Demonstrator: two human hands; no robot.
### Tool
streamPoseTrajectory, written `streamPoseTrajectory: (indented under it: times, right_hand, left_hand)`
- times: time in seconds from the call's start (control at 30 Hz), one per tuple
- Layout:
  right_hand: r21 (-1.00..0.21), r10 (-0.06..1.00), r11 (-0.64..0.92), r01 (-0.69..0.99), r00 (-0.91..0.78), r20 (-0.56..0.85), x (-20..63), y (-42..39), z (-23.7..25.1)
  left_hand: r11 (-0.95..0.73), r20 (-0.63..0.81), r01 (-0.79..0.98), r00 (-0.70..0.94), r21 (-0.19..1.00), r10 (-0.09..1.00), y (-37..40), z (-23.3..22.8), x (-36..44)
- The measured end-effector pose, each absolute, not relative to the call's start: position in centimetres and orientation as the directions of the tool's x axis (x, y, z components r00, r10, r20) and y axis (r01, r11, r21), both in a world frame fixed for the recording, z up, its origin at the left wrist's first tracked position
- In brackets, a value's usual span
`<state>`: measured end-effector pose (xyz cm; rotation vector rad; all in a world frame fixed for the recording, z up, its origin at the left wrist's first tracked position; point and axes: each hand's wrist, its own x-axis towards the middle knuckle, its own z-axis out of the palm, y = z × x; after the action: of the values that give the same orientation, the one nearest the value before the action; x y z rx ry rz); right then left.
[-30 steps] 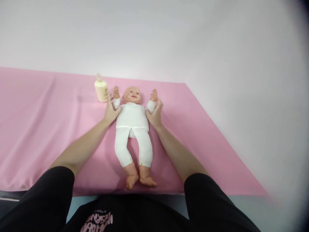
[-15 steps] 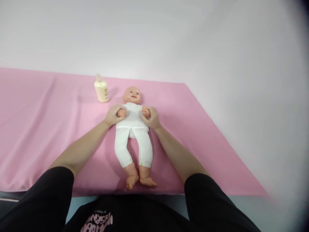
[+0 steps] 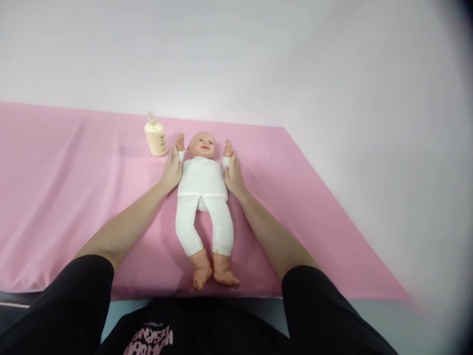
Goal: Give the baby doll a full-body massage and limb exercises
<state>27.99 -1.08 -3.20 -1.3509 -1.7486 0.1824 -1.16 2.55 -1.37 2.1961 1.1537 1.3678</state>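
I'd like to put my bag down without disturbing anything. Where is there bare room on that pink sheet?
The pink sheet is bare left of the left hand and the bottle, and also right of the right hand, out to its edge. It is crowded in the middle, where both hands press against the doll, the bottle close by.

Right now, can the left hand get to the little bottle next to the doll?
Probably yes. The left hand rests against the doll by its raised arm, and the cream bottle stands upright close beyond the fingers on the pink sheet. Nothing lies between them.
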Motion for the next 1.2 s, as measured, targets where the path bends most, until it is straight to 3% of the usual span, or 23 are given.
streamPoseTrajectory:
  times: [0.2,0.33,0.47,0.63,0.77,1.0,1.2]
  right_hand:
    - [-0.664,0.831,0.451,0.597,-0.009,0.556,28.4,-1.6,-2.2]
    - [-0.762,0.872,0.379,0.525,0.073,0.484,28.5,-1.8,-1.7]
    - [-0.817,0.909,0.288,0.500,0.126,0.397,28.6,-1.7,-2.0]
    - [-0.828,0.896,0.320,0.461,0.136,0.422,28.5,-1.8,-2.0]
    - [-0.825,0.870,0.365,0.432,0.156,0.467,28.2,-2.1,-1.8]
    - [-0.691,0.738,0.557,0.461,0.108,0.667,27.7,-3.0,-1.5]
    - [-0.453,0.606,0.739,0.498,-0.199,0.770,27.2,-4.5,-0.1]
  left_hand:
    - [-0.462,0.466,0.635,0.176,0.619,0.867,2.2,-0.9,-1.2]
    - [-0.337,0.365,0.730,0.128,0.595,0.922,2.2,-0.6,-1.3]
    - [-0.301,0.340,0.745,0.106,0.596,0.935,2.7,-0.9,-1.7]
    - [-0.310,0.349,0.693,0.090,0.651,0.933,3.0,-1.4,-1.8]
    - [-0.501,0.528,0.496,0.097,0.709,0.844,2.7,-1.4,-1.6]
    - [-0.690,0.735,0.409,0.065,0.597,0.675,1.0,-0.4,-1.0]
    - [-0.846,0.747,0.385,0.419,0.369,0.516,-1.1,0.9,-0.2]
